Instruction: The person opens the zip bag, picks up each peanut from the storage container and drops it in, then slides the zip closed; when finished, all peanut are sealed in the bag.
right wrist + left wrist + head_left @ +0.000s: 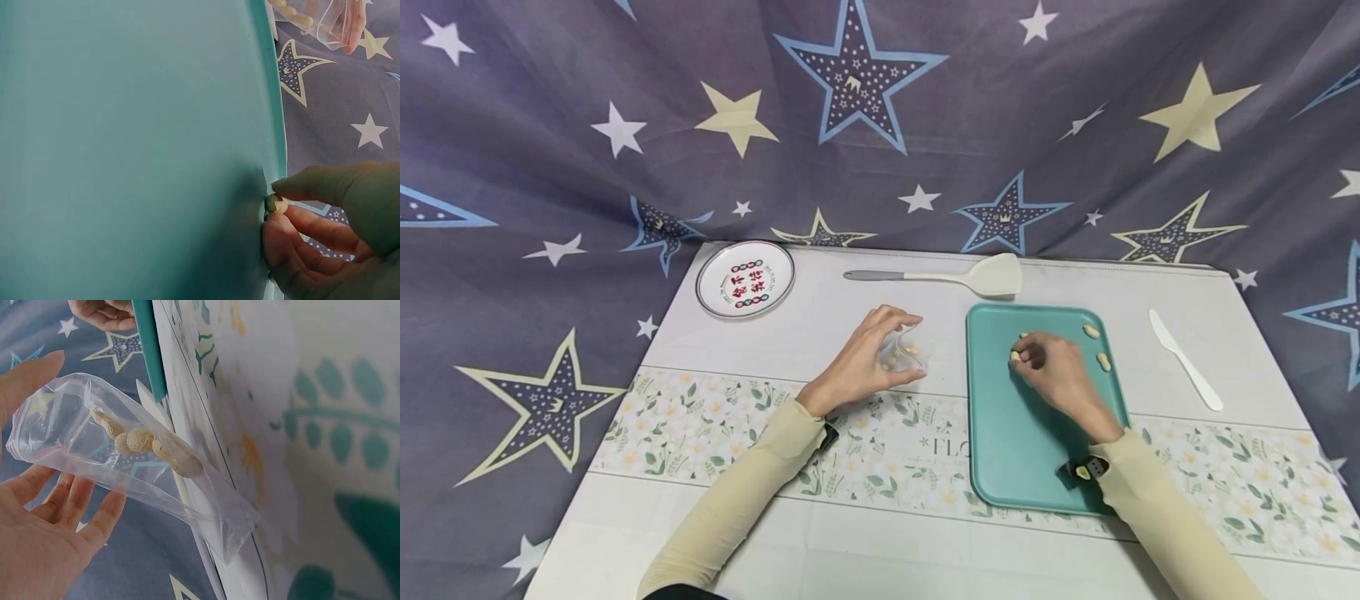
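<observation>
My left hand [868, 354] curves in a wide C round a clear zip bag [169, 434], thumb on one side and fingers on the other. Several peanuts in their shells [139, 440] lie inside the bag, which stands on the table just left of the tray. Over the upper part of the teal tray [1030, 467], my right hand [1054, 371] pinches a peanut [276, 204] between thumb and fingertips, close above the surface. Two more peanuts, one higher [1091, 332] and one lower [1103, 362], lie along the tray's right side. Another is partly hidden behind the right fingers.
A white plate with red print [745, 279] sits at the back left. Behind the tray lies a spatula with a grey handle [992, 275]. A white plastic knife [1184, 358] rests to the tray's right. A star-patterned cloth [850, 183] hangs behind the table.
</observation>
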`<move>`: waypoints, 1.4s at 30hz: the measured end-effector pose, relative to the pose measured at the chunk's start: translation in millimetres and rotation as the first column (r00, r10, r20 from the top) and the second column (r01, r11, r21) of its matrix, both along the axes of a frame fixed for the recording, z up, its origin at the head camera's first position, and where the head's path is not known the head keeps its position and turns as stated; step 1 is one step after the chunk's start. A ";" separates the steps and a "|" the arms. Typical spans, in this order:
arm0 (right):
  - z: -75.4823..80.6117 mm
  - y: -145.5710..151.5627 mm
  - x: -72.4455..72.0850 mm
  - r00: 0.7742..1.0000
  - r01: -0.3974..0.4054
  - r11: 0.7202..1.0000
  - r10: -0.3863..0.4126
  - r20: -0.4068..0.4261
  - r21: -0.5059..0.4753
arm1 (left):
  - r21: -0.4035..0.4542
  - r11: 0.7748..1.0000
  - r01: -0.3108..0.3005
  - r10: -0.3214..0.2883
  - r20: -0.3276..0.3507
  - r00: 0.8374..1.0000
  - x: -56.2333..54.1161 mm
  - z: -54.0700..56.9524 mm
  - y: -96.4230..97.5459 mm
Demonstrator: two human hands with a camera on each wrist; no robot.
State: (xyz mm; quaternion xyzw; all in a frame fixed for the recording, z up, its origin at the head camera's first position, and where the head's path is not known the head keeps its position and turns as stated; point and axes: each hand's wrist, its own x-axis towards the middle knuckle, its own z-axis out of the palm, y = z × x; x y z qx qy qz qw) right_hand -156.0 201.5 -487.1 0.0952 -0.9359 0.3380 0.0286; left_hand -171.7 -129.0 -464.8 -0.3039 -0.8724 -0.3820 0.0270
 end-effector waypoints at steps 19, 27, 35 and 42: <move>2.5 -2.3 -1.9 1.000 -0.007 0.999 0.008 0.022 -0.045 | 0.019 1.000 -0.001 0.001 -0.006 1.000 2.0 1.7 -1.0; 12.6 -6.0 -1.9 0.999 -0.028 0.998 0.027 -0.028 -0.061 | 0.019 1.000 0.002 -0.002 -0.010 1.000 2.1 2.1 -0.7; 18.4 -16.1 -0.3 0.997 -0.054 0.993 0.048 -0.059 -0.103 | 0.010 1.000 0.002 -0.002 0.000 1.000 1.9 1.5 1.0; 24.6 -31.4 -0.6 0.996 -0.078 0.989 0.073 -0.048 -0.127 | 0.009 1.000 -0.002 0.002 -0.004 1.000 1.6 0.5 1.4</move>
